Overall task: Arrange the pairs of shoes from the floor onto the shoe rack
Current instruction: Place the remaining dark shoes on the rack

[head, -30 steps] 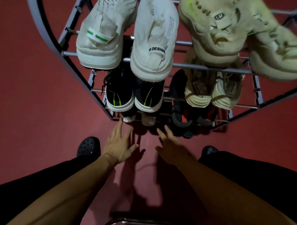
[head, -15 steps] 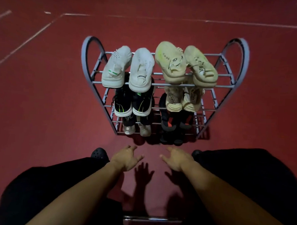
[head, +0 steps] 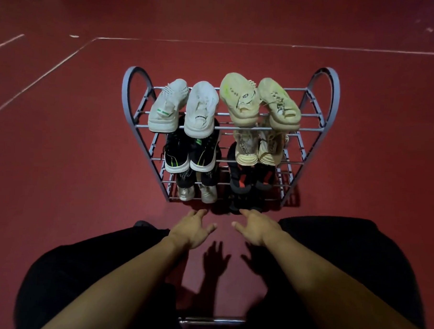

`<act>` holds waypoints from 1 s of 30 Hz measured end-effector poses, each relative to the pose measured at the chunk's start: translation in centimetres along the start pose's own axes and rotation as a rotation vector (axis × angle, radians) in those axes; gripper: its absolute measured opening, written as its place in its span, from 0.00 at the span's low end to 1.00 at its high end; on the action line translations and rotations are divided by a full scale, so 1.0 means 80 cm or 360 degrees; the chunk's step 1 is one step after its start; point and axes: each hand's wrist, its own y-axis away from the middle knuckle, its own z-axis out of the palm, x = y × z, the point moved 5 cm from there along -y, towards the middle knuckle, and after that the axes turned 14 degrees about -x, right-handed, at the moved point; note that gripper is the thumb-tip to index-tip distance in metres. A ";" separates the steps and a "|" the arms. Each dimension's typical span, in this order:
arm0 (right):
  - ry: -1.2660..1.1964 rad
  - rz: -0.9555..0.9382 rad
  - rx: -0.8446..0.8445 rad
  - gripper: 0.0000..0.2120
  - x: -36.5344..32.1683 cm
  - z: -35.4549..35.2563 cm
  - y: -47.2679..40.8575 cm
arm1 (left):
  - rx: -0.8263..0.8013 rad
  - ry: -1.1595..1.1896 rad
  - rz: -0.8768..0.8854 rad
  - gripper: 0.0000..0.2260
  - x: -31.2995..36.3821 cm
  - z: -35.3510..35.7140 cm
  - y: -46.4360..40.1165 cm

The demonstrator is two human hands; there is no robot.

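left hand empty | right hand empty | shoe rack ahead, apart

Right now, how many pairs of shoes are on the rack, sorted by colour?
White pairs: 1
Pale yellow-cream pairs: 1
Cream pairs: 1
Black pairs with white soles: 1
Black and silver pairs: 1
Black and red pairs: 1
Total on the shoe rack: 6 pairs

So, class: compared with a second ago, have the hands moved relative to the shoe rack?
Yes. The left hand and right hand have pulled back from the shoe rack.
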 end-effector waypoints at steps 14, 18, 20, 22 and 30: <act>0.0052 -0.0106 -0.0203 0.33 0.018 0.018 -0.239 | -0.0162 0.0262 -0.0263 0.32 -0.103 -0.027 -0.205; 0.0116 -0.0161 -0.0369 0.34 0.014 0.026 -0.314 | -0.0245 0.0290 -0.0283 0.31 -0.144 -0.022 -0.255; 0.0131 -0.0105 -0.0385 0.36 0.015 0.030 -0.335 | -0.0284 0.0283 -0.0266 0.32 -0.154 -0.017 -0.270; 0.0112 -0.0100 -0.0330 0.51 0.034 0.049 -0.371 | -0.0310 0.0301 -0.0239 0.31 -0.158 -0.009 -0.287; 0.0090 -0.0023 -0.0408 0.32 0.061 0.063 -0.380 | -0.0280 0.0250 -0.0102 0.20 -0.126 0.004 -0.331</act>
